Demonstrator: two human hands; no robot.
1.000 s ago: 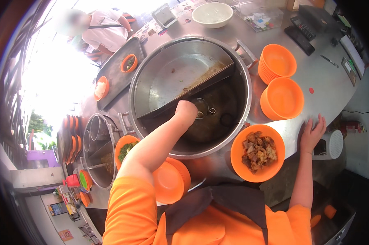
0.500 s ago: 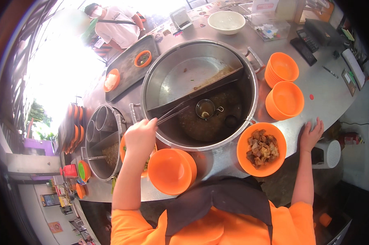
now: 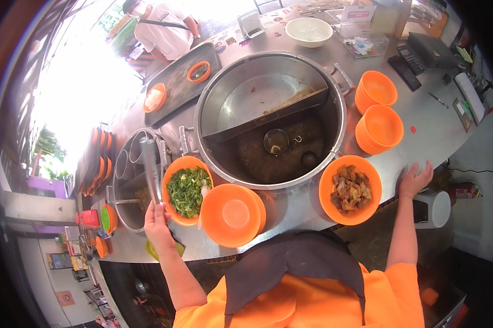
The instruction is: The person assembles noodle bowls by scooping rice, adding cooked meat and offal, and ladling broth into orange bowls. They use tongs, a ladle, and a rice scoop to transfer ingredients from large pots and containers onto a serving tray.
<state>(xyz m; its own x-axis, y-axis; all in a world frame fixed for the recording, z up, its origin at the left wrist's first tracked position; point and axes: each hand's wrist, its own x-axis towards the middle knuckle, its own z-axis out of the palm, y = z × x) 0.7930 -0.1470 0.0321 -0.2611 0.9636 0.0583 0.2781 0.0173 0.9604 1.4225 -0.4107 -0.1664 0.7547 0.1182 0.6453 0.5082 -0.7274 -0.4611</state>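
Observation:
My left hand (image 3: pixel 159 224) is closed around the end of metal tongs (image 3: pixel 150 164), blurred by motion and pointing up over the right side of a smaller divided pot (image 3: pixel 110 198). Right beside it stands an orange bowl of chopped green onions (image 3: pixel 187 191), a pale spoon handle (image 3: pixel 205 198) at its edge. A stack of orange bowls (image 3: pixel 234 216) is nearest me. My right hand (image 3: pixel 415 179) lies at the counter's edge, fingers apart, holding nothing. To its left sits an orange bowl of brown meat pieces (image 3: pixel 351 190).
A large divided metal pot (image 3: pixel 220 169) has dark broth and a small round dipper (image 3: pixel 276 142) in its near half. Two orange bowl stacks (image 3: pixel 378 128) stand right of it. A dark tray (image 3: pixel 172 90) holds two small bowls; a person (image 3: pixel 164 35) stands beyond.
My left hand has swung the tongs from over the large pot leftward and toward me, uncovering the green onions. My right hand stays at the counter's edge.

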